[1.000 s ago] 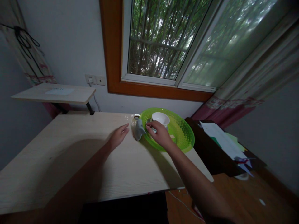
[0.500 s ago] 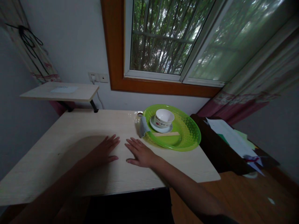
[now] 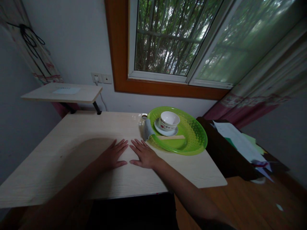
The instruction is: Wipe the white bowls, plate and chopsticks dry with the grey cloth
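My left hand lies flat on the pale wooden table, fingers spread and holding nothing. Close beside it, my right hand also rests flat with its fingers apart. Beyond the right hand sits a round green plastic basin. Inside are stacked white bowls on a white plate, with several light chopsticks lying in front of them. A grey cloth hangs over the basin's left rim, just past my right fingertips.
A raised shelf with a paper on it stands at the table's back left. Wall sockets and a window are behind. To the right, papers lie on a dark low cabinet.
My left hand has slid right, closer to my right hand. The right hand has shifted very slightly. The basin and the dishes stay where they were on the table.
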Demonstrator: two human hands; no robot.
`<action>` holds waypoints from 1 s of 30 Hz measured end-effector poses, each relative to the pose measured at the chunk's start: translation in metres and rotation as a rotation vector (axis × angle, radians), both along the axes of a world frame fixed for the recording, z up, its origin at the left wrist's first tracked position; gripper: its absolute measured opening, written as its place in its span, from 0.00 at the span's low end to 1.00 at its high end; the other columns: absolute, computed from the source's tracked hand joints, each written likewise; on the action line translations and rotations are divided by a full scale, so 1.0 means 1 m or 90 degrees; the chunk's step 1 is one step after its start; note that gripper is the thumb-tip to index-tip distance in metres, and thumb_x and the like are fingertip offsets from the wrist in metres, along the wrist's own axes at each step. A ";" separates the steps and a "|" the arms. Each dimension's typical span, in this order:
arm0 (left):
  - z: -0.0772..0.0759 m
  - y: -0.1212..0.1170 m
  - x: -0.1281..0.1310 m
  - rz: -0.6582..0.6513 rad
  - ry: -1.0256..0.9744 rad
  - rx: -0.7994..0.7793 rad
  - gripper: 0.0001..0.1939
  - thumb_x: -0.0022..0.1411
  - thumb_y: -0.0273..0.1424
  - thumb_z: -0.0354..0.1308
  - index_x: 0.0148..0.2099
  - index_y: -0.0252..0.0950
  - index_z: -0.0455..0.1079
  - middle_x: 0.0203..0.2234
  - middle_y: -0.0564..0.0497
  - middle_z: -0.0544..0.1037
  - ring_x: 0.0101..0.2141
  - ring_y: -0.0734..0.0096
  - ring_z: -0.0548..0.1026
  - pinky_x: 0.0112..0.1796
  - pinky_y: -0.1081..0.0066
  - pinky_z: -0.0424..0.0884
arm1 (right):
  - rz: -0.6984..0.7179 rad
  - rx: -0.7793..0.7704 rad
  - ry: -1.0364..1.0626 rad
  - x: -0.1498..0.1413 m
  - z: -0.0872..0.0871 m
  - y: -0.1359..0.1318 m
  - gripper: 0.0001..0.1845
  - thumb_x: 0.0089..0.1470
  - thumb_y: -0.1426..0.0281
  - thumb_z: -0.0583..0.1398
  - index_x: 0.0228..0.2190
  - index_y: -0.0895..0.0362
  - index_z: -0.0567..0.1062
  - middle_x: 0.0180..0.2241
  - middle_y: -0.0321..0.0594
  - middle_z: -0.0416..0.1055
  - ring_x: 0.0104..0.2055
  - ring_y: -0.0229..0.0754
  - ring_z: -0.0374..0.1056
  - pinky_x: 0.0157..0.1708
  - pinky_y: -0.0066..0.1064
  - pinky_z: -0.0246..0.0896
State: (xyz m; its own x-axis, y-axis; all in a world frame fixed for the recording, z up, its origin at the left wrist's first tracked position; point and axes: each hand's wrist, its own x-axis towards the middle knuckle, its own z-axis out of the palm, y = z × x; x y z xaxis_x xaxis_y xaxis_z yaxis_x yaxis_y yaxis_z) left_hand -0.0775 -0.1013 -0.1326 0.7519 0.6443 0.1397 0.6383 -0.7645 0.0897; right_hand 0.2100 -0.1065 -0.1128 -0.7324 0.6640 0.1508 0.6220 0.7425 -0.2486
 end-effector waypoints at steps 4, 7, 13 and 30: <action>-0.002 -0.001 0.003 -0.001 -0.004 0.007 0.46 0.70 0.56 0.49 0.78 0.36 0.44 0.74 0.37 0.50 0.73 0.50 0.47 0.70 0.47 0.38 | -0.001 0.000 0.000 -0.001 0.001 0.000 0.49 0.63 0.42 0.56 0.73 0.58 0.52 0.75 0.52 0.42 0.77 0.56 0.37 0.74 0.56 0.35; -0.003 -0.001 0.003 -0.003 -0.004 0.008 0.46 0.70 0.56 0.49 0.78 0.36 0.44 0.74 0.37 0.50 0.73 0.50 0.47 0.70 0.47 0.38 | -0.001 0.000 -0.004 -0.001 0.002 0.000 0.50 0.63 0.42 0.56 0.73 0.58 0.51 0.75 0.52 0.42 0.77 0.55 0.36 0.74 0.56 0.35; -0.002 0.000 0.003 -0.003 0.010 0.002 0.45 0.71 0.56 0.47 0.78 0.34 0.45 0.75 0.38 0.48 0.74 0.52 0.45 0.70 0.48 0.35 | -0.001 0.008 -0.006 -0.001 0.002 0.000 0.50 0.63 0.42 0.56 0.73 0.57 0.51 0.75 0.52 0.42 0.77 0.55 0.37 0.74 0.55 0.36; 0.000 0.001 0.002 0.028 -0.093 -0.048 0.38 0.74 0.48 0.47 0.78 0.38 0.45 0.73 0.39 0.55 0.73 0.54 0.51 0.70 0.48 0.46 | 0.038 0.006 0.045 0.000 0.030 -0.007 0.36 0.68 0.50 0.55 0.68 0.57 0.64 0.68 0.52 0.62 0.72 0.52 0.56 0.72 0.52 0.45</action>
State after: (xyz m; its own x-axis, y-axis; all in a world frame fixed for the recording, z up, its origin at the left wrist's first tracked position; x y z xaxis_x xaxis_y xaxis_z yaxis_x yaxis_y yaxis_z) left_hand -0.0755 -0.1008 -0.1322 0.6979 0.6892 0.1949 0.6472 -0.7234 0.2405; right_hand 0.2104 -0.1139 -0.0831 -0.7582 0.6173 0.2099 0.5572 0.7807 -0.2829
